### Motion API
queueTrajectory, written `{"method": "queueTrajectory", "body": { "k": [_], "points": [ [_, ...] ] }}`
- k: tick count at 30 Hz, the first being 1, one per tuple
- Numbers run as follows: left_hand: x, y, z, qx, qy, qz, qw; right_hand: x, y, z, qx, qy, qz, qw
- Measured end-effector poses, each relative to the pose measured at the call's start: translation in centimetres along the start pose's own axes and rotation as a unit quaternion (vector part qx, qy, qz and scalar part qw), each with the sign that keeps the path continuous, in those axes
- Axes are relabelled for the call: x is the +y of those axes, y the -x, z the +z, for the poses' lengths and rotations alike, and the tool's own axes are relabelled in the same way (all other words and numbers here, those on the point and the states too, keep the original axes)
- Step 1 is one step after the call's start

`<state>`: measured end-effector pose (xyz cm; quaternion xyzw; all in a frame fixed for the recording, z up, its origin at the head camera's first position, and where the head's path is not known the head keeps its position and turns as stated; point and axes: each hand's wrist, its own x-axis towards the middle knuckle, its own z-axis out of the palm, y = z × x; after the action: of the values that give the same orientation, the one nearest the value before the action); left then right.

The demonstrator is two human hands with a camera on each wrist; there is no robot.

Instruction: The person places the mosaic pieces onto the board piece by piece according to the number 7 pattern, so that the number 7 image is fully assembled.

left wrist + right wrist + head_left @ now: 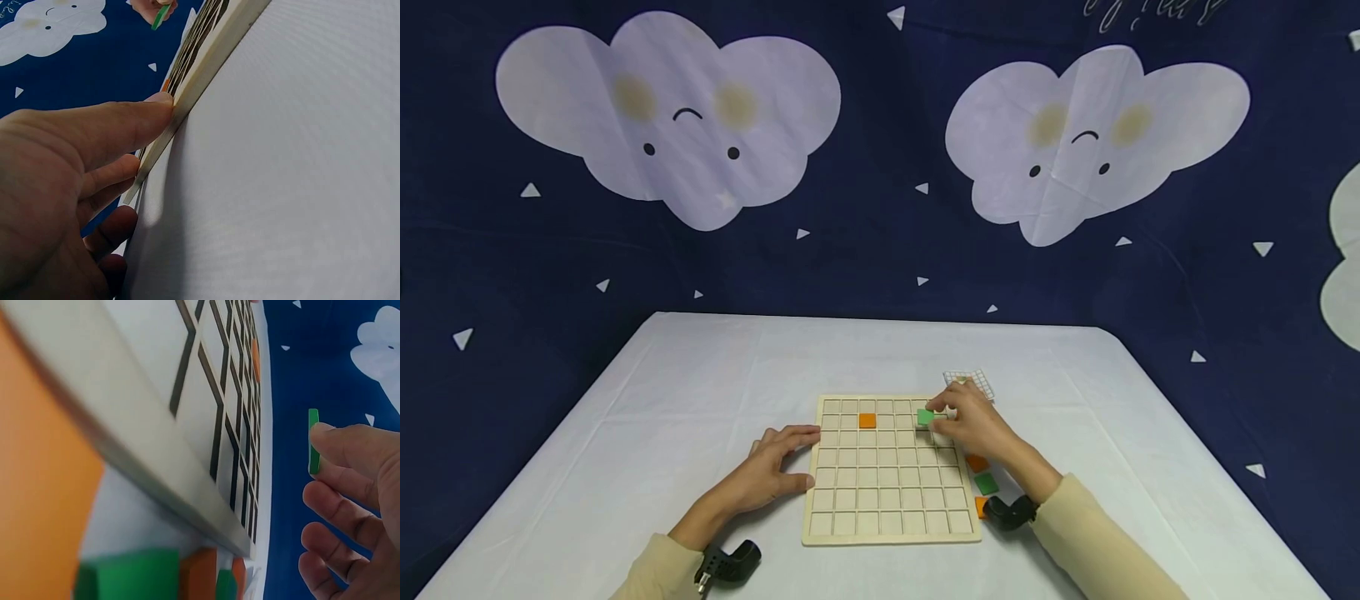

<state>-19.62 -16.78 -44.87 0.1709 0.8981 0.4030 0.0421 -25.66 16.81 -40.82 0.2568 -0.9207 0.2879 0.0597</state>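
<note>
A pale wooden grid board (857,539) lies on the white table, with an orange square tile (867,421) in its second row. My right hand (973,421) pinches a green tile (925,417) between thumb and finger above the board's upper right part; in the right wrist view the tile (314,441) is seen edge-on, held by its side. My left hand (767,471) touches the board's left edge with thumb and fingertips. The left wrist view shows the thumb (134,125) against the board's wooden rim (209,65).
Right of the board lie orange and green tiles (987,483), partly hidden by the right arm and a black wrist device (1009,512). A small card with a printed grid (955,377) lies behind the right hand. A dark blue cloth with clouds hangs behind the table.
</note>
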Motion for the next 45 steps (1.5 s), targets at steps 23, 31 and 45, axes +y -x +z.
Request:
{"method": "queueTrajectory", "body": {
  "k": [23,31,45],
  "points": [
    [-0.2,-0.1,0.3,0.011,0.011,0.011,0.9998,-2.1,-1.8,1.9,-0.03,0.033,0.004,0.999],
    [-0.1,-0.1,0.1,0.006,0.004,0.01,0.9999,-2.7,-2.6,2.4,-0.036,0.028,0.006,0.9989],
    [-0.1,-0.2,0.2,0.007,0.007,0.007,0.9999,-2.7,-3.8,3.4,-0.062,0.035,0.013,0.9974]
  ]
}}
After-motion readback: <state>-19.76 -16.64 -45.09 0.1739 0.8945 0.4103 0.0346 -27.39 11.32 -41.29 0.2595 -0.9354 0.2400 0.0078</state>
